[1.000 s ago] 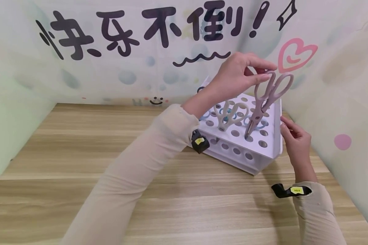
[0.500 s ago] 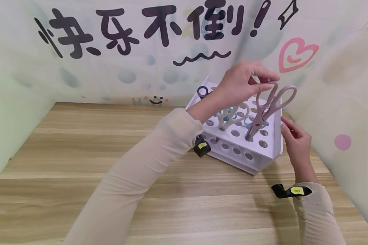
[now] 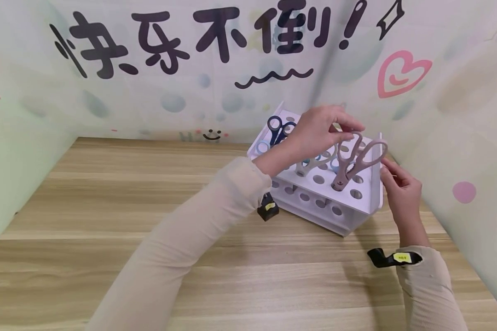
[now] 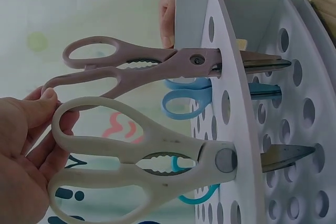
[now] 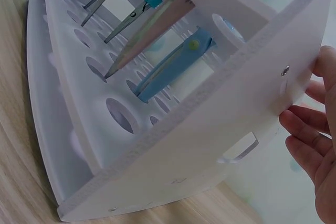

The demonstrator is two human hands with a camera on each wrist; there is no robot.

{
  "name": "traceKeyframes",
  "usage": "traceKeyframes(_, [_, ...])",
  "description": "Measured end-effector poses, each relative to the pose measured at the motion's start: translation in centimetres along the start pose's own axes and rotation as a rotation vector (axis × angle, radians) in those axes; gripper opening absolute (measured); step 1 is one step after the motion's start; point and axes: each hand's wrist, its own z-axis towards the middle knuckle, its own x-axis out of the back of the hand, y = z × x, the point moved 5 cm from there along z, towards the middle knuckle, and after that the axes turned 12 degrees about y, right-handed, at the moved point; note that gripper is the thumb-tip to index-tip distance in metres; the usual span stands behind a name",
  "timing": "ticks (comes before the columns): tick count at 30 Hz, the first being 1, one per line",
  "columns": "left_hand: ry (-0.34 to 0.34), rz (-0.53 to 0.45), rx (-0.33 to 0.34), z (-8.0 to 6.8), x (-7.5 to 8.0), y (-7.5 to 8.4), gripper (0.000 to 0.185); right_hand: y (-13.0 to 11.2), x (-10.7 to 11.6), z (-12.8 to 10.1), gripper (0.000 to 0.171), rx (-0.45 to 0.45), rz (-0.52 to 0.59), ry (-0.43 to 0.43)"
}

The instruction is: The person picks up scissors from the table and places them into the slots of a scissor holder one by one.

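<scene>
My left hand point(image 3: 349, 133) pinches a handle loop of the pink-grey scissors point(image 3: 356, 161), whose blades stand in a hole of the white perforated rack point(image 3: 366, 202). In the left wrist view a fingertip point(image 4: 48, 95) touches the pink-grey scissors point(image 4: 136, 64), above cream scissors point(image 4: 142, 161) and blue scissors point(image 4: 184, 98) that sit in the rack point(image 4: 239, 40). My right hand point(image 3: 387, 177) rests on the rack's right side panel, its fingers point(image 5: 310, 129) lying nearly straight against the rack point(image 5: 210, 145).
Cream scissors point(image 3: 314, 163) and dark blue scissors point(image 3: 277, 126) also stand in the rack. The wooden table point(image 3: 107, 207) stretches to the left and front. A printed backdrop point(image 3: 170, 69) walls in the back and both sides, close behind the rack.
My left hand has come down with the pink-grey scissors, and their blades have slid deeper into the rack's hole. The right hand has stayed on the side panel.
</scene>
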Motion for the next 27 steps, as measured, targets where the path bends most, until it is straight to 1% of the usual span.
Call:
traceKeyframes(2, [0.005, 0.020, -0.007, 0.0, 0.0, 0.0, 0.024, 0.0, 0.0, 0.0, 0.026, -0.002, 0.000, 0.004])
traceKeyframes(5, [-0.006, 0.038, -0.023, 0.0, 0.1, 0.3, 0.024, 0.0, 0.0, 0.0, 0.026, -0.002, -0.006, 0.007])
traceKeyframes(12, [-0.069, 0.119, -0.065, 0.1, 0.5, 0.6, 0.025, -0.1, -0.2, -0.1, 0.027, 0.017, -0.005, 0.002])
traceKeyframes(16, [-0.106, 0.194, -0.112, 0.2, 0.6, 1.1, 0.024, -0.2, -0.2, -0.2, 0.028, 0.016, -0.008, -0.003])
traceKeyframes(20, [-0.123, 0.258, -0.162, 0.2, 0.7, 1.5, 0.023, -0.1, -0.1, -0.2, 0.029, 0.010, -0.016, -0.006])
traceKeyframes(23, [-0.131, 0.270, -0.170, 0.1, 0.7, 1.6, 0.023, -0.1, 0.0, -0.2, 0.029, 0.010, -0.027, -0.009])
traceKeyframes(27, [-0.133, 0.262, -0.166, 0.1, 0.7, 1.6, 0.023, -0.1, 0.0, -0.2, 0.030, 0.012, -0.042, -0.016])
